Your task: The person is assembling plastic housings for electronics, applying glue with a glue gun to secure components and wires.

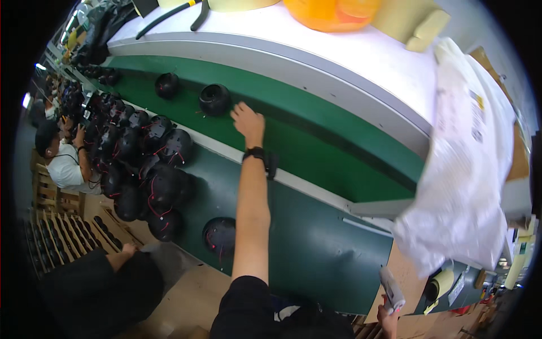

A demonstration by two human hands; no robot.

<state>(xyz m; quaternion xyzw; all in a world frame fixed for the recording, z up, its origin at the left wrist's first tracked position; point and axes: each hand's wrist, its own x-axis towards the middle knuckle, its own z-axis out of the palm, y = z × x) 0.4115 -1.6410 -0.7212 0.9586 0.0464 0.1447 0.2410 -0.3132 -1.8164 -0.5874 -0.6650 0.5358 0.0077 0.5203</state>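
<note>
My left arm, with a black wristband, stretches over the dark green bench [322, 248]. My left hand [248, 121] hovers over the green channel, its fingers loosely bent and apart, holding nothing. Just beyond its fingertips sits a round black housing [214, 100] with an opening on top and a thin wire at its base. A second black housing [166, 86] lies farther left in the channel. At lower right, my right hand [387, 321] grips a light grey pistol-shaped hand tool [392, 289]. One black housing with red wires [219, 236] rests on the bench left of my forearm.
Many black housings with red wires [164, 186] crowd the bench's left side. A co-worker in white [68, 166] is at far left; another person's dark sleeve [101, 282] is nearer. The white shelf [361, 62] holds pliers [169, 18] and an orange container [333, 12]. White plastic wrap [457, 169] hangs right.
</note>
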